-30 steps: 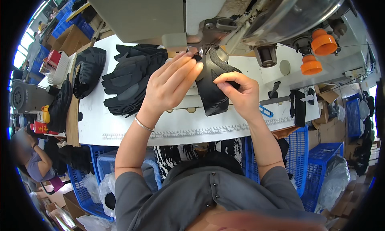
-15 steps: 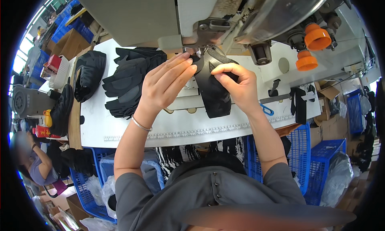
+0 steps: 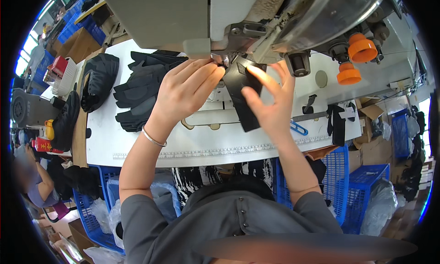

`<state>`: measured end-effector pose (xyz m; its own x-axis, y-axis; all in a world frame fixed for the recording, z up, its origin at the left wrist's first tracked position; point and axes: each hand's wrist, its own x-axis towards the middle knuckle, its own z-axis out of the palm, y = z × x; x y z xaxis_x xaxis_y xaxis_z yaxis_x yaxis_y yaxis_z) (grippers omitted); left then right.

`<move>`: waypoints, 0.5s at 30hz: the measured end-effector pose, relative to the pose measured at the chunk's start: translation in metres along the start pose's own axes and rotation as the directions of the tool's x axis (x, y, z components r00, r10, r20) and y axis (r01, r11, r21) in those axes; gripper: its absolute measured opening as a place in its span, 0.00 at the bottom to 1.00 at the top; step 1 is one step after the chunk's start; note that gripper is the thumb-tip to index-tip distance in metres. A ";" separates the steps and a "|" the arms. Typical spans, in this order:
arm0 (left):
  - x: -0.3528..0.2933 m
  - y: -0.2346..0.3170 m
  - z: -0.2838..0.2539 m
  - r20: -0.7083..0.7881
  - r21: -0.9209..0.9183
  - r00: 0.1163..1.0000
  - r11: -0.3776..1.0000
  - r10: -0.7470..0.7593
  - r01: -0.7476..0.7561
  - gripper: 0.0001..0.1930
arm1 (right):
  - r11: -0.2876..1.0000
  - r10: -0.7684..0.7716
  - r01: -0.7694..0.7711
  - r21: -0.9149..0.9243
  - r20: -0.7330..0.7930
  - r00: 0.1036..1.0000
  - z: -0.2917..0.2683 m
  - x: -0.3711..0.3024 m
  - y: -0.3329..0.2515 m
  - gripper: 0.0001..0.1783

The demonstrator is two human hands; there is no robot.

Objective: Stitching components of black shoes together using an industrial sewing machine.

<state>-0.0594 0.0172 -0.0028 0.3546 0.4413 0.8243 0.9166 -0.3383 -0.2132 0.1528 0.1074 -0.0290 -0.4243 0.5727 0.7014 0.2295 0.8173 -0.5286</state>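
A flat, elongated black cut piece (image 3: 246, 112), like a shoe-upper part, lies under the needle area of a sewing machine (image 3: 160, 16). Its lower end slants toward me over the white table. My left hand (image 3: 185, 90) is at the piece's left edge, close against the presser foot (image 3: 225, 58). Its fingers are pressed together on the material there, and the thumb is hidden beneath. On the other side, my right hand (image 3: 272, 96) hovers with thumb and fingers apart, the index tip over the piece near the needle. Whether that tip touches the piece is unclear.
Left of my hands is a pile of black cut pieces (image 3: 137, 92), then a black shoe (image 3: 98, 80) and another shoe (image 3: 65, 122). Blue thread snips (image 3: 299, 128) lie right. Orange knobs (image 3: 362, 48) project from the machine. Blue crates (image 3: 337, 172) flank me; a person (image 3: 41, 184) sits far left.
My right hand has opened from a pinch on the piece, its fingers spreading upward and away. The piece's lower end has turned slightly right. My left fingertips have drawn closer together at the presser foot.
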 end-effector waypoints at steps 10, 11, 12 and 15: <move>0.002 0.004 0.003 -0.024 0.081 0.999 0.996 0.046 -0.044 0.15 | 0.998 -0.048 0.051 -0.033 0.099 0.994 0.005 -0.014 -0.002 0.35; 0.003 0.006 0.004 -0.007 0.121 0.999 0.991 0.052 -0.051 0.14 | 0.997 -0.070 0.071 -0.009 0.078 0.995 0.003 -0.009 0.001 0.35; 0.003 0.009 0.005 -0.026 0.119 0.997 0.991 0.067 -0.064 0.14 | 0.998 -0.068 0.069 -0.010 0.088 0.994 0.000 -0.004 0.004 0.35; 0.003 0.020 0.008 0.014 0.311 0.997 0.947 0.081 -0.082 0.10 | 0.992 -0.073 0.057 0.114 0.143 0.987 -0.009 0.007 0.010 0.32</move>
<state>-0.0386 0.0188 -0.0088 0.4305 0.4239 0.7969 0.8965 -0.0982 -0.4321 0.1601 0.1196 -0.0250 -0.5611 0.4966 0.6622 0.1035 0.8358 -0.5391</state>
